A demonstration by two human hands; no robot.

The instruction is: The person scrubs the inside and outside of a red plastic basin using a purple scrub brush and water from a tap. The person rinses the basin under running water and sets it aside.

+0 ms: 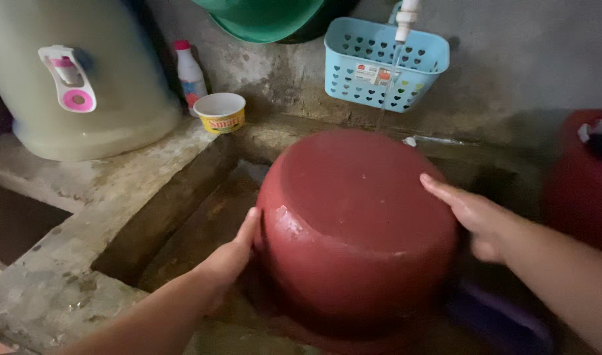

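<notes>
Red basin held inverted between both hands over the concrete sink.

The red basin point(353, 230) sits bottom-up, tilted toward the camera, between the hands: left hand point(232, 260) flat against its left wall, right hand point(472, 217) spread on its right shoulder, both pressing rather than clenched. A thin stream from the tap point(406, 20) appears to fall just behind it; sink point(182, 223) below.

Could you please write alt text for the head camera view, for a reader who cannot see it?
Two bare hands, left hand and right hand, hold an upturned red basin by its sides over a rough concrete sink. Behind, a thin stream of water falls from a white tap in front of a light blue basket; a small yellow tub and a large pale container stand on the ledge.
</notes>
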